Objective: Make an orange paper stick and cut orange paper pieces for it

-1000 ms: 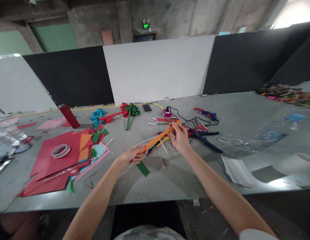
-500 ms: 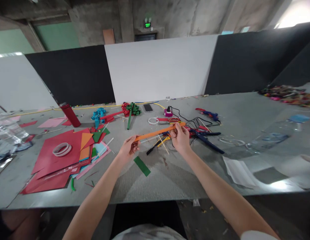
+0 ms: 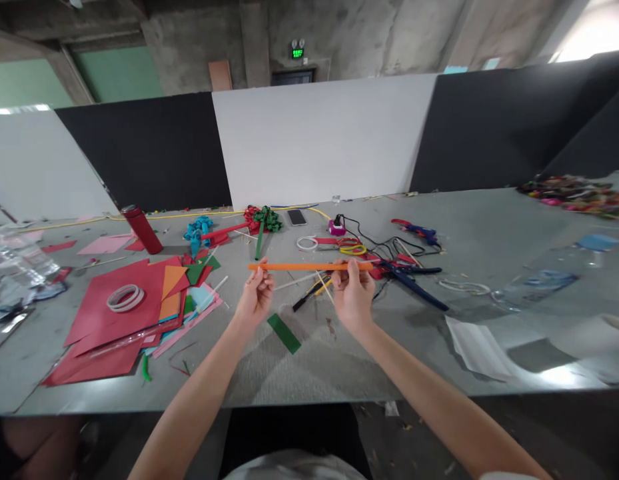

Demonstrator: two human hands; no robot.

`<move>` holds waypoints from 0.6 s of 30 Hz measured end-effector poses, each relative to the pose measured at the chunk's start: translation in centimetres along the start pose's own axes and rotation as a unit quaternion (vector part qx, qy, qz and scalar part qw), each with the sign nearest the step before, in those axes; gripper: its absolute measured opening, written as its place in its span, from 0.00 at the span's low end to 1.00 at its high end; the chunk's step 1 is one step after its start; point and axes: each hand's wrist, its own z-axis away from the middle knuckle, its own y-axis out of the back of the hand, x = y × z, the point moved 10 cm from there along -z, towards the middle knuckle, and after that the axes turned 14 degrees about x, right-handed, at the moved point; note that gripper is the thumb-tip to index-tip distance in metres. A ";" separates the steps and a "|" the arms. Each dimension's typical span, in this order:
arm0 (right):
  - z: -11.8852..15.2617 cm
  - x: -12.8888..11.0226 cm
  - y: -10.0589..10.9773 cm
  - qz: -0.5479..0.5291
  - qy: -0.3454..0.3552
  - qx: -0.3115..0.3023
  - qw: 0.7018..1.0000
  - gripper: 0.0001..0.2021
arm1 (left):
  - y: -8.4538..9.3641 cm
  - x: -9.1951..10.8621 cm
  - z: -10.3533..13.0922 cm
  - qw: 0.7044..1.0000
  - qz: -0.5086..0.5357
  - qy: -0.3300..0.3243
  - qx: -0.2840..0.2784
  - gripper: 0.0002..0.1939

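A thin orange paper strip [image 3: 304,267] is stretched level above the table, held in both hands. My left hand [image 3: 256,290] pinches it near its left end. Near the right end, my right hand [image 3: 355,290] grips it between thumb and fingers. Whether the strip is folded or rolled I cannot tell. Below it lie a dark green paper piece [image 3: 284,333], a thin stick [image 3: 325,285] and a black-handled tool [image 3: 304,299] partly hidden behind my right hand. Dark blue pliers-like handles [image 3: 419,287] rest right of that hand.
Red paper sheets [image 3: 114,313] with white tape rolls [image 3: 125,298] lie at left, a red bottle [image 3: 143,230] behind them. Blue [image 3: 198,230] and green [image 3: 267,219] paper flowers stand farther back. A glue gun [image 3: 416,230], black cable and a clear bottle [image 3: 539,283] are at right.
The orange strip has turned from tilted, right end higher, to level. My left hand has risen slightly, and my right hand has shifted down a little.
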 end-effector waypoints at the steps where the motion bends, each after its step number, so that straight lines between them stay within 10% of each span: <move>1: 0.6 -0.1 -0.1 -0.002 0.001 0.000 1.000 0.14 | 0.0 0.2 -0.1 1.000 -0.003 -0.007 0.004 0.12; 10: 1.9 0.3 -0.6 0.017 -0.017 -0.017 1.000 0.12 | 0.6 -1.1 -0.2 0.996 -0.081 -0.012 0.028 0.11; 18: -2.3 1.1 0.1 -0.033 -0.111 -0.030 0.993 0.15 | -1.2 -3.2 2.4 0.985 -0.113 0.111 -0.065 0.45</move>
